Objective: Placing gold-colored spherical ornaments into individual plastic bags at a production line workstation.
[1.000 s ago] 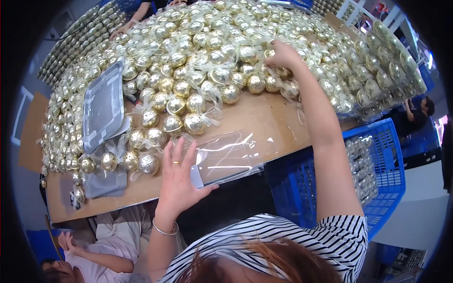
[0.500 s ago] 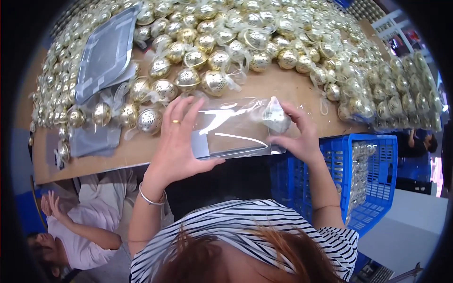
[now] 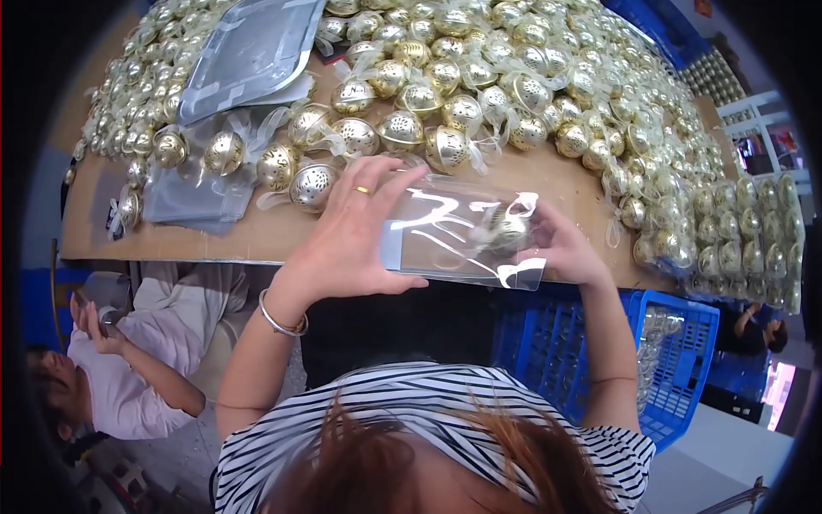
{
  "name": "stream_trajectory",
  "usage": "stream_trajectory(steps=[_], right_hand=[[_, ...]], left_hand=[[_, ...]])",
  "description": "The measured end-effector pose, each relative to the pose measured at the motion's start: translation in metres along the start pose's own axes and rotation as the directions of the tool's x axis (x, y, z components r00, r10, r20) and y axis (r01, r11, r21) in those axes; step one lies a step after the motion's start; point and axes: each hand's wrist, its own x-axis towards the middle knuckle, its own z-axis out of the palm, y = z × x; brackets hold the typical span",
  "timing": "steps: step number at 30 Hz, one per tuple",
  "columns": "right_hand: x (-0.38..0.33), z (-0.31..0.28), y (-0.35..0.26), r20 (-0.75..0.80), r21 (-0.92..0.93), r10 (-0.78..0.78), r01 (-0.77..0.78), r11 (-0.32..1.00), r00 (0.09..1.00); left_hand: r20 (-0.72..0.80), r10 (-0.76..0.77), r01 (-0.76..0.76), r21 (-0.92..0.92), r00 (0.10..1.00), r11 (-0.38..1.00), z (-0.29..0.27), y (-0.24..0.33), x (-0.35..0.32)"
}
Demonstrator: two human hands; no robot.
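My left hand wraps round the left end of a clear plastic box, thumb along its near edge and fingers on its far edge. The box lies sideways above the table's front edge, with strong glare on its film. A shiny gold ball ornament with cut-out holes shows at the right end of the box, seen through the plastic. My right hand closes round that end with its fingers at the ornament. The fingertips are partly hidden by glare.
Many gold ball ornaments with pale ribbons cover the brown table. A grey tray and flat clear sheets lie at left. Bagged ornaments stand at right, above a blue crate. Another person sits at lower left.
The ornament has moved from the box's right opening further into it, with my right hand following. The table appears shifted right and up in the view.
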Motion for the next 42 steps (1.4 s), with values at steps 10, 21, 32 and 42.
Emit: stream_trajectory(steps=[10,21,32,42], right_hand=[[0.068,0.09,0.002,-0.256,-0.129,-0.15,0.12,0.984,0.955],[0.035,0.02,-0.031,0.064,-0.199,0.349,-0.33,0.923,0.935],[-0.023,-0.106,-0.021,-0.618,-0.763,-0.297,-0.646,0.008,0.728],[-0.013,-0.056,0.032,-0.479,-0.836,-0.612,-0.114,0.537,0.629]], left_hand=[[-0.073,0.053,-0.049,0.043,0.996,0.998,0.007,-0.004,0.001],[-0.04,0.033,-0.03,0.079,0.999,0.996,0.004,-0.003,0.001],[-0.03,0.064,-0.061,0.088,0.998,0.994,0.008,0.002,0.003],[-0.041,0.063,-0.058,0.105,0.997,0.993,0.005,0.002,0.004]])
